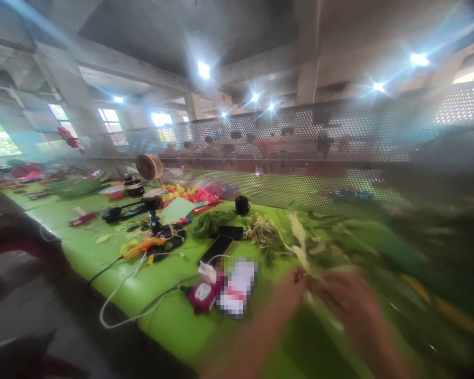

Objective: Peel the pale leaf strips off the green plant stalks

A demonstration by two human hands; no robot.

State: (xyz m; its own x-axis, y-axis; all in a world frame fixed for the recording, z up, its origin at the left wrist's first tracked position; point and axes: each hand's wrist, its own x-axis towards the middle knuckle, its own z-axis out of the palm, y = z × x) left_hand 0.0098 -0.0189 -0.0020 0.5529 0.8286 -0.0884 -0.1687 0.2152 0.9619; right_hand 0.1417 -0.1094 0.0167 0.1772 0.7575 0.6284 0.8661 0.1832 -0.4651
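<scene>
My left hand (294, 284) and my right hand (342, 292) are close together over the green table at the lower right, both blurred. Their fingers are closed in a pinch around a pale yellow-green, husk-like strip (299, 231). Its wide end fans upward beyond my fingers, and a pale length trails below them toward the lower right. Beyond my left hand lies a heap of dry, pale leafy bits (260, 231). To the right of my hands spreads a smeared mass of green leafy material (379, 247).
Left of my hands lie a phone with a blurred-out screen (237, 288), a maroon pouch (204, 295), a dark phone (217, 249) and white cables. A black mug (242, 205) stands near the perforated metal screen (300, 179). Pink and yellow pieces (191, 196) are piled farther left.
</scene>
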